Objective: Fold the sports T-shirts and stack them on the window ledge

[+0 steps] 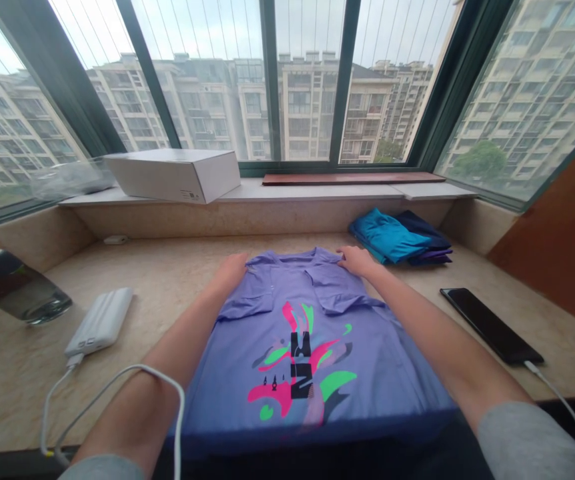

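Note:
A purple T-shirt (247, 353) lies front side up across the stone counter, its lower part hanging over the near edge. Bright pink, green and black print covers its chest, and both sleeves are folded inward over the front. My left hand (232, 270) is closed on the shirt's left shoulder, with the fingertips partly hidden by the cloth. At the opposite shoulder, close to the collar, my right hand (358, 260) pinches the fabric between thumb and fingers.
Folded blue and dark clothes (392, 237) are stacked at the back right. A black phone (490, 323) with a cable lies right. On the left are a white power bank (100, 320), its looping cable and a bottle (17, 287). A white box (177, 175) rests on the sill.

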Motion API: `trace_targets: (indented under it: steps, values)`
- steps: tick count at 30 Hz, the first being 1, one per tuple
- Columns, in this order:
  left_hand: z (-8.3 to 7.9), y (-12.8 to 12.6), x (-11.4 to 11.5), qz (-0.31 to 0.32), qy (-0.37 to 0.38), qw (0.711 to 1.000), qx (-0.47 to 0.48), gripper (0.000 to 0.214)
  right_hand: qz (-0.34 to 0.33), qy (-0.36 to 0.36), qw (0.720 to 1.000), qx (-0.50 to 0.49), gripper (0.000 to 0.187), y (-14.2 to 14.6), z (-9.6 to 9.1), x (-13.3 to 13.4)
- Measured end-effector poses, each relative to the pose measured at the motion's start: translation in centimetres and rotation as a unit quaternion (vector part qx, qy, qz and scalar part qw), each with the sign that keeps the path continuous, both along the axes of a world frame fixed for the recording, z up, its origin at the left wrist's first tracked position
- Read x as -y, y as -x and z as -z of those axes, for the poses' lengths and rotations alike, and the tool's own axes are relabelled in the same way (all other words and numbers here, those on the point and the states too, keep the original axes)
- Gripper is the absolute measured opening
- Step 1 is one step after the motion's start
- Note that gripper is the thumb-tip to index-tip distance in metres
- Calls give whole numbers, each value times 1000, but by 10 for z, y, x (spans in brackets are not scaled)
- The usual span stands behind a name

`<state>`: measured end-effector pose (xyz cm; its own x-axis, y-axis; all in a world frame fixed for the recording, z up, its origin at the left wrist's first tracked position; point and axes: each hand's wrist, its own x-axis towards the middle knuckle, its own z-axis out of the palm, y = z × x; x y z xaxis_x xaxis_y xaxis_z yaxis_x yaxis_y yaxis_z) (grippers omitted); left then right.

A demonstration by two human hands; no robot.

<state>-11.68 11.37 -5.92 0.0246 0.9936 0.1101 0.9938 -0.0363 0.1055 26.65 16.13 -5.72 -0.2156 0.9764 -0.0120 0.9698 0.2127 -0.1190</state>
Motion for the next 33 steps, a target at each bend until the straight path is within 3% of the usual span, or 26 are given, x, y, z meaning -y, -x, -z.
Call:
trace_targets:
  steps: [8, 13, 18, 22, 24, 27, 30, 33]
  values:
    - [-15, -10, 14, 5, -6, 998, -67, 22, 21, 5, 1000, 19, 35, -3, 1, 6]
    - [-17, -13, 24, 24, -37, 996, -83, 25, 44, -2, 999, 18, 39, -3, 4, 11]
    - [-14, -6, 32, 15, -73, 993, -86, 32, 48, -20, 998, 28, 29, 2, 2, 17]
    - [-31, 1, 11, -18, -99, 992, -82, 32, 43, -51, 998, 19, 25, 4, -22, 3]
    - [-51, 1, -5, -46, -134, 988, -61, 30, 46, -82, 996, 7, 29, 5, -44, -11]
    - [-84, -4, -21, -77, -232, 970, -14, 26, 51, -183, 981, -46, 32, 2, -79, -27]
    - [-104, -7, -13, -47, -307, 950, 18, 23, 20, -277, 953, -119, 27, -8, -100, -22]
    - [-101, -1, 18, 46, -281, 958, 44, 20, -64, -273, 950, -137, 19, -25, -95, 6]
